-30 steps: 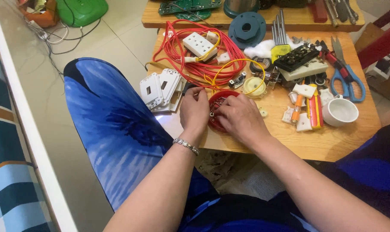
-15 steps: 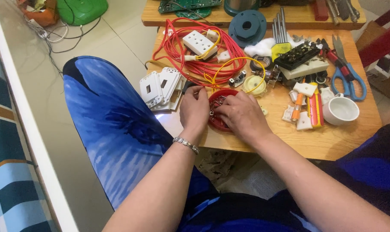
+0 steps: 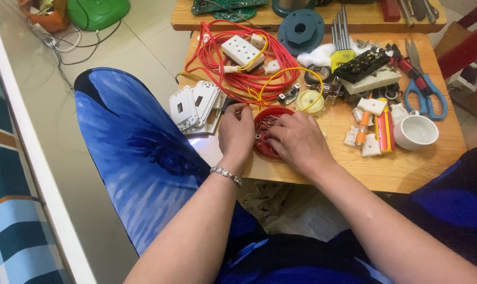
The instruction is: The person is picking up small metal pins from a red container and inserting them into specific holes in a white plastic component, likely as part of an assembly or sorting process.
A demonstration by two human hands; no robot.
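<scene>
A shallow red dish with small metal parts sits near the front edge of a low wooden table. My left hand, with a bracelet on its wrist, rests against the dish's left rim, fingers curled toward a small dark piece. My right hand lies over the dish's right side, its fingertips down among the metal parts. What the fingers pinch is hidden.
White switch plates lie left of the dish. A red cable coil holds a white socket block. Also there: yellow tape roll, white cup, blue scissors, screwdrivers, a dark terminal strip.
Both hands stay at the red dish. The right hand's fingers have shifted slightly within it; otherwise nothing has moved.
</scene>
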